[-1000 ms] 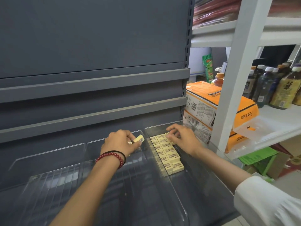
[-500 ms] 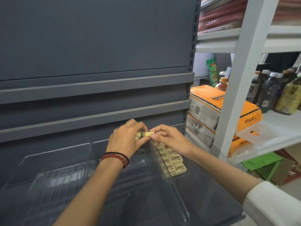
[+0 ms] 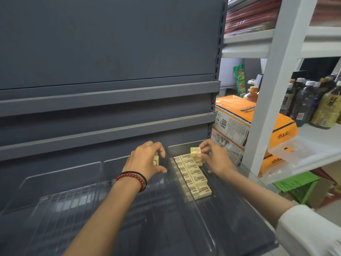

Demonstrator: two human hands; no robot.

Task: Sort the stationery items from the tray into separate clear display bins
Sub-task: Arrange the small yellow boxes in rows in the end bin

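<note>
Several pale yellow erasers point(image 3: 191, 175) lie in two neat rows along the left side of the right clear bin point(image 3: 227, 193). My right hand point(image 3: 214, 157) pinches one yellow eraser point(image 3: 195, 150) above the far end of those rows. My left hand point(image 3: 145, 159), with a red bead bracelet on the wrist, is curled round another yellow eraser point(image 3: 156, 160) just left of the divider between the bins. Most of that eraser is hidden by the fingers.
A wide clear bin point(image 3: 73, 209) on the left holds nothing visible. Grey shelf rails point(image 3: 110, 100) run behind the bins. To the right stand orange boxes point(image 3: 239, 115), a white shelf post point(image 3: 273, 89) and several bottles point(image 3: 313, 104).
The hands met over the divider and the right hand took an eraser from the left. The right hand has now moved right, over the rows; the left stays by the divider.
</note>
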